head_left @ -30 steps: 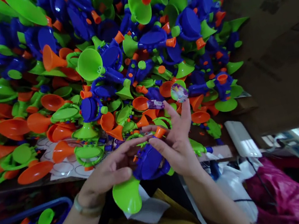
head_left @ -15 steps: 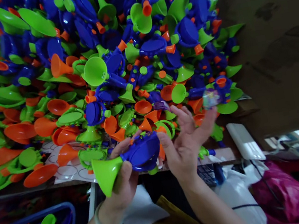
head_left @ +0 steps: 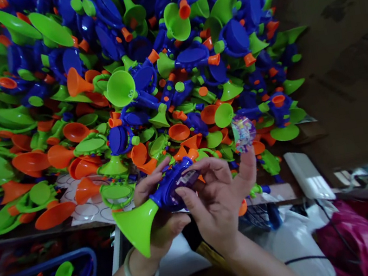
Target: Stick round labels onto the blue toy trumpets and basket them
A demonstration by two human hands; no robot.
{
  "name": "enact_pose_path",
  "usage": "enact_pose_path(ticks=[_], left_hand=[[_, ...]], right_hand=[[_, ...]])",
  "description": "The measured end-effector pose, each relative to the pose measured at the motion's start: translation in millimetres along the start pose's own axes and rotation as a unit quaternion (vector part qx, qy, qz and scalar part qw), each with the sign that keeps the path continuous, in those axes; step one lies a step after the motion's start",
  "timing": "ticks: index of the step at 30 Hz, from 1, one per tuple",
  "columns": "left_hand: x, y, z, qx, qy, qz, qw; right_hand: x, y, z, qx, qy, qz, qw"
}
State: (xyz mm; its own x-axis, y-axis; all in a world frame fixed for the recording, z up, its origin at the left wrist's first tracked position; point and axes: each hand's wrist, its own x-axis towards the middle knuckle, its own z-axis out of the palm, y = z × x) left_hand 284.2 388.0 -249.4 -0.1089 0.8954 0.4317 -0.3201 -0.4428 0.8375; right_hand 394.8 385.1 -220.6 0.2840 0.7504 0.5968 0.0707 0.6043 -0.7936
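Note:
A blue toy trumpet (head_left: 169, 192) with a lime-green bell points down and left, gripped in my left hand (head_left: 160, 227), whose fingers wrap behind and under it. On its round blue face lies a purple sticker with a barcode (head_left: 187, 178). The thumb and bent index finger of my right hand (head_left: 218, 203) are on this sticker at its edges. A second sticker, round and multicoloured (head_left: 243, 133), clings to the tip of a raised finger of the same hand.
A large heap of blue, green and orange toy trumpets (head_left: 139, 79) covers the table behind my hands. At lower left stands a blue basket (head_left: 94, 266) with more of them. A cardboard panel (head_left: 345, 68) rises on the right, beside a white box-shaped object (head_left: 308, 176). Plastic bags (head_left: 290, 247) sit below.
The purple sticker has come from my right fingertip onto the trumpet's face. My right hand has moved left to the trumpet, and the trumpet has tilted. The multicoloured sticker remains on the fingertip.

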Motion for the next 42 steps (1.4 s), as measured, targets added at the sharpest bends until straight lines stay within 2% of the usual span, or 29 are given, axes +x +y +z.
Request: enact_pose_path(ticks=[9, 18, 23, 31, 34, 36, 37, 42], left_hand=[[6, -7, 1.6, 0.024, 0.027, 0.080, 0.996], [-1, -12, -1.2, -0.006, 0.047, 0.027, 0.998], [-5, -12, -3.8, -0.008, 0.046, 0.012, 0.999], [-8, -15, -4.0, -0.005, 0.094, -0.028, 0.995], [-9, -14, -0.6, -0.005, 0.124, -0.021, 0.992], [-9, -12, -0.2, 0.012, 0.124, -0.008, 0.992], [-9, -12, -0.7, 0.023, 0.119, -0.001, 0.993], [-10, -7, -5.5, 0.066, 0.111, 0.019, 0.991]], right_hand=[[0, -4, 3, 0.059, 0.022, 0.096, 0.993], [0, -5, 8, 0.117, 0.037, 0.103, 0.987], [-1, -3, 9, 0.113, 0.031, 0.100, 0.988], [-5, 2, 14, 0.058, 0.028, 0.064, 0.996], [0, 9, 12, 0.008, 0.038, -0.038, 0.999], [6, 13, 8, -0.049, 0.042, -0.123, 0.990], [9, 14, 6, -0.073, 0.038, -0.142, 0.986], [20, 13, 2, -0.058, 0.022, -0.080, 0.995]])
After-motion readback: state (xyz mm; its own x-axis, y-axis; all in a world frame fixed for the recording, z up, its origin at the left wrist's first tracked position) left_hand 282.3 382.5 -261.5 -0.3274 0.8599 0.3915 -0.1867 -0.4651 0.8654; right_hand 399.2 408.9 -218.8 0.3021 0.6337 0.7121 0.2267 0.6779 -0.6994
